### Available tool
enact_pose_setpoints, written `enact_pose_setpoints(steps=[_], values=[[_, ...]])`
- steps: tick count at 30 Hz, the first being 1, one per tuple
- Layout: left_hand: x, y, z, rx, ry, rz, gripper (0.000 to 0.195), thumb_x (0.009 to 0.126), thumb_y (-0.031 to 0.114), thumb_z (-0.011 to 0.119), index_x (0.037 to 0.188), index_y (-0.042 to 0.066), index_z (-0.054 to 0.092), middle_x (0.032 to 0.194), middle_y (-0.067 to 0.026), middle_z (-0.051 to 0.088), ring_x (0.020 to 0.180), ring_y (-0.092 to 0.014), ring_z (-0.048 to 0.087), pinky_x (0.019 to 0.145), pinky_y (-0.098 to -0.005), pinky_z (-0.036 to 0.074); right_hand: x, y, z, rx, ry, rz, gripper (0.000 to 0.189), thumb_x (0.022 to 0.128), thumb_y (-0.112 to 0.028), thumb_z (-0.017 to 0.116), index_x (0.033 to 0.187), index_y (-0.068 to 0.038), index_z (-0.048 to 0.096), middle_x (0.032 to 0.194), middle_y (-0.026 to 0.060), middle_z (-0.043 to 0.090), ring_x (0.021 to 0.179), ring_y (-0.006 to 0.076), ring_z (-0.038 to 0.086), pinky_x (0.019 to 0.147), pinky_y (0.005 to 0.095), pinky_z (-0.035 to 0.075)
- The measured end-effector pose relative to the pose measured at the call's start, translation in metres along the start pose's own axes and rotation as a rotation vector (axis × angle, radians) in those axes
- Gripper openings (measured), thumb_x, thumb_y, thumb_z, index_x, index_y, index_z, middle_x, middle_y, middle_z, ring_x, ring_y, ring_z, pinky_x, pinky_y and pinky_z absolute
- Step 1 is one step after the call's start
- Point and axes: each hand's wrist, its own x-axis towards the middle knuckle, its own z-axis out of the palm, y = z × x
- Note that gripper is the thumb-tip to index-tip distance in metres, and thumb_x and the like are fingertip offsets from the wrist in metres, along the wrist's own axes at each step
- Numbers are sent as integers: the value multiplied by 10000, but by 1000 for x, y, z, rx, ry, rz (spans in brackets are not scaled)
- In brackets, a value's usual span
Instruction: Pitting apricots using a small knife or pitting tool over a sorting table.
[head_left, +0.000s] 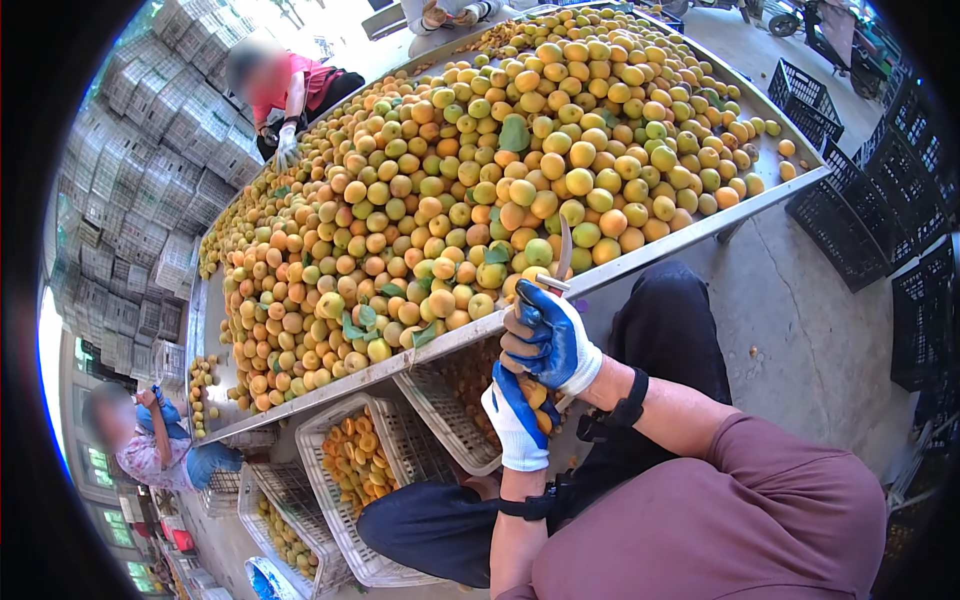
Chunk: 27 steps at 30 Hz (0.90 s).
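Note:
My right hand (553, 339), in a white glove with a blue coated palm, grips a knife (565, 251). Its curved blade points up over the near rim of a metal table (637, 259). Just below, my left hand (517, 420), gloved alike, is closed around orange apricot pieces (535, 394); how many it holds is partly hidden. The two hands touch or nearly touch. Beyond them, a large heap of whole yellow-orange apricots (420, 210) with a few green leaves (514, 133) covers much of the table.
Beneath the table edge stand a crate of halved apricots (307, 442), a crate of darker pieces (427, 397) and one of greenish fruit (251, 510). Black crates (862, 217) line the right. Co-workers sit at the far left (139, 442) and behind the heap (300, 82). Grey crates (142, 172) are stacked high.

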Motion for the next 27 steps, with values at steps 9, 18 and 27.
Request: enact_pose_setpoints(steps=[9, 18, 27], values=[[6, -17, -17, 78, 6, 87, 307, 1050, 304, 527, 1097, 26, 650, 963, -29, 674, 834, -128, 674, 709, -285, 546, -3, 9, 10, -178, 78, -86, 368, 1066, -397, 454, 826, -141, 566, 642, -8, 424, 495, 136, 416, 527, 344, 390], [6, 9, -26, -274, -342, -291, 176, 1004, 217, 587, 1110, 79, 618, 999, -36, 676, 918, -176, 690, 808, -297, 551, -8, 6, 12, -188, 5, -25, 412, 1040, -343, 533, 732, -70, 533, 621, 10, 425, 492, 131, 428, 557, 336, 403], [3, -22, -33, 234, -330, 132, 309, 1003, 181, 580, 1288, 75, 523, 1203, -50, 631, 1094, -159, 637, 903, -275, 540, -7, 8, 4, -139, -121, 42, 384, 1013, -333, 563, 745, -60, 541, 613, 9, 432, 491, 124, 436, 546, 339, 407]])
